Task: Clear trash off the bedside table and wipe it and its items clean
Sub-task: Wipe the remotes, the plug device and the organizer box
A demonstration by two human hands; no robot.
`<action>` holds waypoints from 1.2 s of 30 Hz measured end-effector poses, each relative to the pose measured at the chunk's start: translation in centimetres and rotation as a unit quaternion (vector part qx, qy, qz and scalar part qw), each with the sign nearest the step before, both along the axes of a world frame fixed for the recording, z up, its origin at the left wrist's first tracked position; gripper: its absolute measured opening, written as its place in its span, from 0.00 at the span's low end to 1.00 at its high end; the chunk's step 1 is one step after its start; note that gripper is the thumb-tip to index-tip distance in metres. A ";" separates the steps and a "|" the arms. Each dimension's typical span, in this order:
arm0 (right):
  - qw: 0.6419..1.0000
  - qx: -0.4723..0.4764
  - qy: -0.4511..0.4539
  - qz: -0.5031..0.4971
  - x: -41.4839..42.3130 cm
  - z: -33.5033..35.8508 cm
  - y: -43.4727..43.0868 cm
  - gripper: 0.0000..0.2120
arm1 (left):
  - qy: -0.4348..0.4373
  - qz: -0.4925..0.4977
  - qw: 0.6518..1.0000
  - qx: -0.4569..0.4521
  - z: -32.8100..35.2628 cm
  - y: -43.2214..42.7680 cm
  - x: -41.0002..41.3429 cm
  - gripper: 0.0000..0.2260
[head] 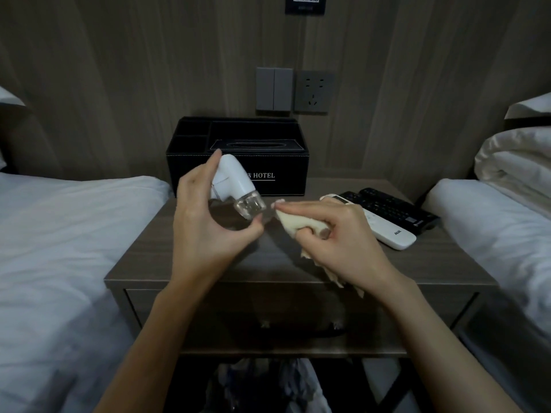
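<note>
My left hand (205, 216) holds a small white device with a clear bottle at its lower end (237, 186), tilted, above the wooden bedside table (268, 263). My right hand (337, 234) grips a crumpled beige cloth (298, 223), its tip close to the clear bottle. More of the cloth hangs below my right wrist near the table's front edge. A white remote (387, 231) and a black remote (393, 207) lie side by side at the table's right.
A black hotel tissue-box organizer (286, 165) stands at the back of the table against the wall. White beds flank the table left (59, 234) and right (492, 234). A bag with crumpled trash (268, 386) sits below the table. Wall switches and a socket are above.
</note>
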State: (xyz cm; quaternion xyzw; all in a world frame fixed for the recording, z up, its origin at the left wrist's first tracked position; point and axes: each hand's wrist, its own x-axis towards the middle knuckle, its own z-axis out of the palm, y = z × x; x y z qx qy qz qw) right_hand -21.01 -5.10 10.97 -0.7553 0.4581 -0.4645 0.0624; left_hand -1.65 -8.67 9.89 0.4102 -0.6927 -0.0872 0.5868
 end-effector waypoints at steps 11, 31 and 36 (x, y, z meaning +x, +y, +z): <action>0.996 -0.083 -0.027 -0.030 1.5 2.3 -0.1 0.25 | -0.075 -0.078 0.994 -0.012 -0.6 0.6 -1.7 0.40; 0.994 -0.063 0.090 0.003 2.7 -0.5 -0.4 0.24 | 0.022 0.032 0.998 -0.040 0.2 0.6 0.2 0.35; 0.999 -0.024 0.043 0.018 2.3 -0.9 -0.3 0.23 | 0.017 0.041 0.998 -0.035 0.2 0.3 0.7 0.36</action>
